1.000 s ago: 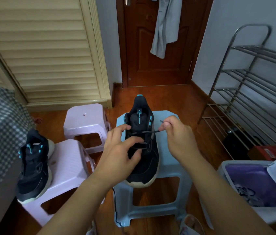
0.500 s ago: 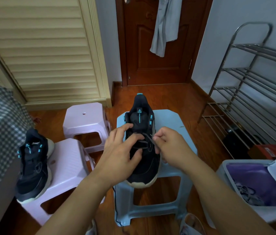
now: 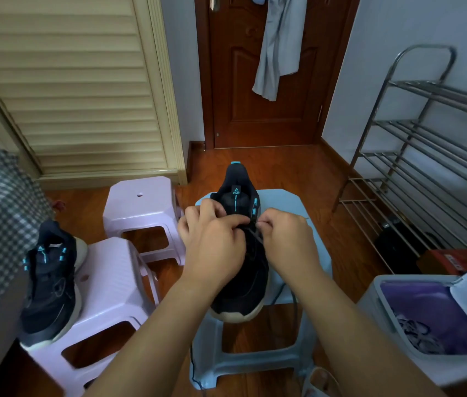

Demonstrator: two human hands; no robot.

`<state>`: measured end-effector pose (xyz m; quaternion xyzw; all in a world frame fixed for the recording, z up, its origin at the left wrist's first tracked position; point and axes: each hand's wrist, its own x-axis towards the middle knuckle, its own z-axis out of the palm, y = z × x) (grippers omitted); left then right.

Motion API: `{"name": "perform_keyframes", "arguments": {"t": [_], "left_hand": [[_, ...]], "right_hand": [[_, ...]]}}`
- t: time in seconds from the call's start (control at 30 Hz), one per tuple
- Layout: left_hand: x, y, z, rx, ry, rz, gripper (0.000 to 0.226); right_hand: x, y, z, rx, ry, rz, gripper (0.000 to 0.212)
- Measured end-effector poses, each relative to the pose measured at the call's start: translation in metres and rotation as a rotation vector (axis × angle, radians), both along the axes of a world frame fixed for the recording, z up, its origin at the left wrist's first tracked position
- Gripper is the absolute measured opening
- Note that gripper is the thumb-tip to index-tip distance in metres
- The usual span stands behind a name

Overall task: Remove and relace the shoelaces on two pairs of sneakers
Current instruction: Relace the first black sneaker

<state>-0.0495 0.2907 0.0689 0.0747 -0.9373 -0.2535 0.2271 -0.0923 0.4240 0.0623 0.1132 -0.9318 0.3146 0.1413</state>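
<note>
- The left hand point(image 3: 212, 242) rests on the lacing area of a black sneaker point(image 3: 240, 267), fingers curled over the tongue side and pinching the dark shoelace point(image 3: 256, 236).
- The right hand point(image 3: 286, 239), just beside the left, pinches the same shoelace with curled fingers at the shoe's right eyelets.
- The sneaker stands under both hands on a light blue stool point(image 3: 292, 207), heel pointing away, pale toe sole toward the person.
- A loose length of lace hangs off the stool below the right wrist.
- Well to the left of the left hand, a second black sneaker point(image 3: 48, 282) sits on a lilac stool point(image 3: 111, 282); another lilac stool point(image 3: 140, 202) stands beyond it.
- Right of the right forearm stands an open grey bin point(image 3: 392, 325) lined in purple; beyond it stands a metal shoe rack point(image 3: 427, 156).
</note>
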Motion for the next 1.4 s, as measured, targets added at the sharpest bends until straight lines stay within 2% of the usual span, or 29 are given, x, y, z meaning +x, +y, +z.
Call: {"name": "perform_keyframes", "arguments": {"t": [0.1,0.17,0.23,0.3,0.43,0.53,0.63,0.7,0.8,0.9,0.97,1.03,1.1,1.17,1.2,1.23,1.27,1.3,1.37,1.4], "left_hand": [[-0.007,-0.003,-0.002,0.093,0.015,-0.067,0.041],[-0.008,-0.003,0.000,0.144,0.015,-0.072,0.039],[-0.008,-0.002,0.002,0.156,-0.003,-0.046,0.035],[-0.008,0.001,0.005,0.100,-0.044,-0.003,0.028],[-0.013,0.006,0.014,-0.057,-0.138,0.037,0.023],[-0.017,0.005,0.021,-0.087,-0.165,0.050,0.018],[-0.020,0.005,0.022,-0.048,-0.163,0.049,0.013],[-0.022,0.007,0.021,-0.025,-0.158,0.053,0.013],[-0.020,0.008,0.018,0.062,-0.105,0.051,0.013],[-0.007,-0.006,0.026,0.371,0.094,0.042,0.025],[0.004,-0.037,0.035,0.651,0.263,0.181,0.026],[0.019,-0.084,0.037,1.110,0.498,0.299,0.024],[0.040,-0.123,0.030,1.672,0.681,0.261,0.018],[0.052,-0.140,0.016,2.021,0.689,0.274,0.013],[0.053,-0.139,0.010,2.096,0.608,0.296,0.025],[0.051,-0.134,0.006,2.073,0.483,0.291,0.032],[0.048,-0.125,0.007,1.937,0.353,0.251,0.031],[0.045,-0.115,0.011,1.660,0.237,0.225,0.027],[0.038,-0.095,0.017,0.961,0.124,0.125,0.007],[0.035,-0.084,0.016,0.651,0.058,0.043,0.015]], "right_hand": [[-0.001,-0.001,0.001,0.063,0.022,-0.045,0.026],[-0.004,0.000,0.002,0.071,0.039,-0.003,0.025],[-0.009,0.004,-0.002,-0.047,0.003,0.064,0.025],[-0.013,0.008,-0.005,-0.201,-0.073,0.106,0.028],[-0.013,0.010,-0.003,-0.280,-0.149,0.144,0.033],[-0.013,0.009,-0.002,-0.282,-0.189,0.132,0.027],[-0.011,0.013,0.003,-0.212,-0.126,0.128,0.009],[-0.009,0.016,0.005,-0.111,-0.044,0.217,0.043],[-0.003,0.015,0.005,0.041,-0.047,0.322,0.062],[-0.003,0.017,0.011,0.025,-0.101,0.289,0.059],[-0.003,0.019,0.015,-0.003,-0.138,0.285,0.065],[-0.003,0.021,0.014,-0.001,-0.173,0.293,0.068],[-0.003,0.021,0.010,-0.001,-0.192,0.307,0.069],[-0.001,0.019,0.008,0.004,-0.200,0.329,0.072],[-0.001,0.019,0.008,-0.006,-0.209,0.332,0.073],[-0.001,0.019,0.007,-0.023,-0.206,0.332,0.073],[0.000,0.018,0.006,-0.038,-0.198,0.324,0.072],[0.000,0.017,0.006,-0.049,-0.187,0.320,0.070],[0.001,0.013,0.006,-0.065,-0.184,0.327,0.069],[0.002,0.011,0.006,-0.069,-0.186,0.329,0.070]]}}
